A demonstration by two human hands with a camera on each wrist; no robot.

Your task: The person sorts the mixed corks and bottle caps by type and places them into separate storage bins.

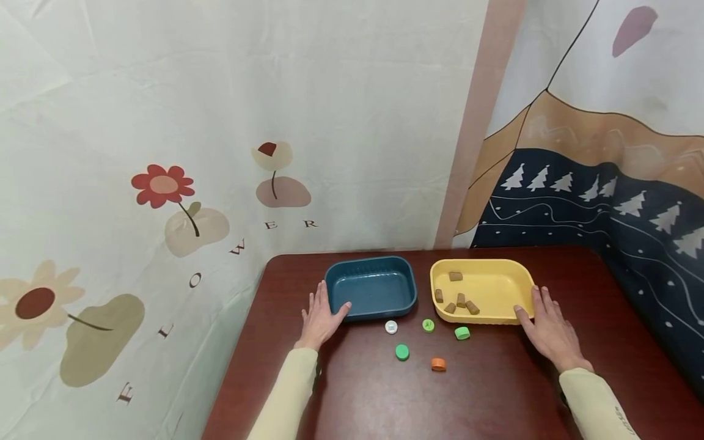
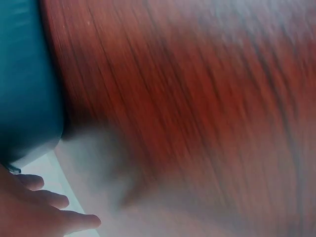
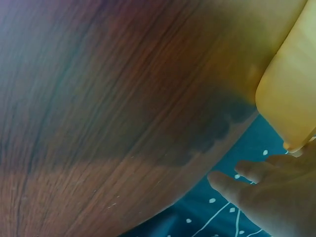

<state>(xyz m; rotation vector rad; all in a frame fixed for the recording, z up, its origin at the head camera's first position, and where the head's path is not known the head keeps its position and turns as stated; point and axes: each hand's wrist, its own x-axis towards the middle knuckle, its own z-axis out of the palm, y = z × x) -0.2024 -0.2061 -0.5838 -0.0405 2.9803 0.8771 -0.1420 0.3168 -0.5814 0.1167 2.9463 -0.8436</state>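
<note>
- Steadying appears to be the step: we place the left hand [image 1: 320,321], fingers extended and gripping nothing, at the left side of the rectangular dark-blue plastic tray [image 1: 376,290].
- We set the right hand [image 1: 552,330], equally straight-fingered, at the right side of the rectangular yellow plastic tray [image 1: 503,293].
- We should press lightly, lest the brown cork-like cylinders [image 1: 472,307] inside it roll.
- We should avoid nudging either tray into the small round white, green and orange plastic caps [image 1: 402,352] in front.
</note>
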